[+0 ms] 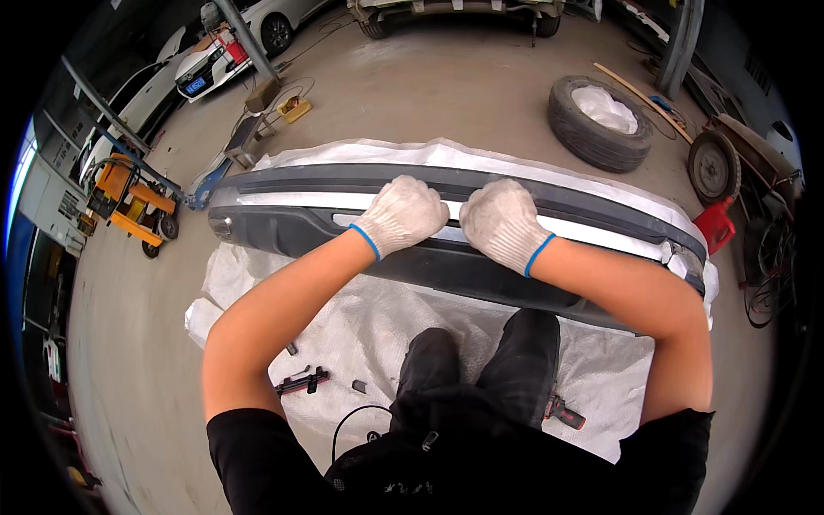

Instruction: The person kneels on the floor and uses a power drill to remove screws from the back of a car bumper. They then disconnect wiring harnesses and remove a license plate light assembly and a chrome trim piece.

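A dark grey car bumper (292, 227) with a long silver trim strip (601, 225) lies crosswise before me on a white woven sheet (343, 322). My left hand (402, 216), in a white knit glove with a blue cuff edge, is closed at the middle of the strip. Close beside it, my right hand (506, 225), gloved the same way, is closed there too. Knuckles face up on both hands, and the fingertips are hidden beneath them. They appear to grip the trim strip, with a narrow gap between the two fists.
Small tools (302, 381) lie on the sheet to my left, and a red-and-black power tool (566, 415) rests by my right leg. Beyond the bumper lies a tyre (601, 154); a red jug (714, 225) stands at the right end. An orange wheeled machine (129, 202) is at left.
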Demonstrator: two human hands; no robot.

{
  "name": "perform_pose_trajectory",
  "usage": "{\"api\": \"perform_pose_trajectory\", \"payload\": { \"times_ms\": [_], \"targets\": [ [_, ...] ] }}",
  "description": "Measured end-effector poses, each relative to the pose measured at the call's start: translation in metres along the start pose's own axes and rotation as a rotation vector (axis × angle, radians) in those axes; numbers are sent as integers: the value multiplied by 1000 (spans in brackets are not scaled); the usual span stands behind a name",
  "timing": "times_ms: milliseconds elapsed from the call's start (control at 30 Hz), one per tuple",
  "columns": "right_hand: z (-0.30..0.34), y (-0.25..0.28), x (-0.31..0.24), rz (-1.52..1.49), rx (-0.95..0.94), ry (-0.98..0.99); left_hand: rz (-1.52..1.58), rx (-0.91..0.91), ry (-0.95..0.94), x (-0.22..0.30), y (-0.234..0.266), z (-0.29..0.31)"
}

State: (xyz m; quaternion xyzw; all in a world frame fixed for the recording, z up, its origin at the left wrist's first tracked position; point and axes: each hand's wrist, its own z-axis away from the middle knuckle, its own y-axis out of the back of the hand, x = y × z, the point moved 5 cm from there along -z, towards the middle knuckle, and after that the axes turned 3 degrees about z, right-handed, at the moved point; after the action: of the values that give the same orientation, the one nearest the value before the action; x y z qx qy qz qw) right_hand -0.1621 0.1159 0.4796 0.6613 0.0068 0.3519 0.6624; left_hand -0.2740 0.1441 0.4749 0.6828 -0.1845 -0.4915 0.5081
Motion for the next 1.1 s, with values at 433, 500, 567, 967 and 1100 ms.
{"api": "perform_pose_trajectory", "payload": {
  "times_ms": [433, 500, 567, 967, 1100],
  "targets": [
    [-12, -1, 6, 113, -91, 167, 68, 42, -44, -2, -4, -6],
    [-11, -1, 8, 124, -36, 190, 75, 48, -50, -6, -2, -6],
    [-13, -6, 8, 113, 86, 178, 74, 42, -35, -11, -1, -3],
    [-20, -7, 17, 93, -95, 15, 1251, 586, 1298, -119, -44, 185],
    [-21, -13, 20, 134, -103, 3, 844, 510, 1138, -73, -44, 188]
  ]
}}
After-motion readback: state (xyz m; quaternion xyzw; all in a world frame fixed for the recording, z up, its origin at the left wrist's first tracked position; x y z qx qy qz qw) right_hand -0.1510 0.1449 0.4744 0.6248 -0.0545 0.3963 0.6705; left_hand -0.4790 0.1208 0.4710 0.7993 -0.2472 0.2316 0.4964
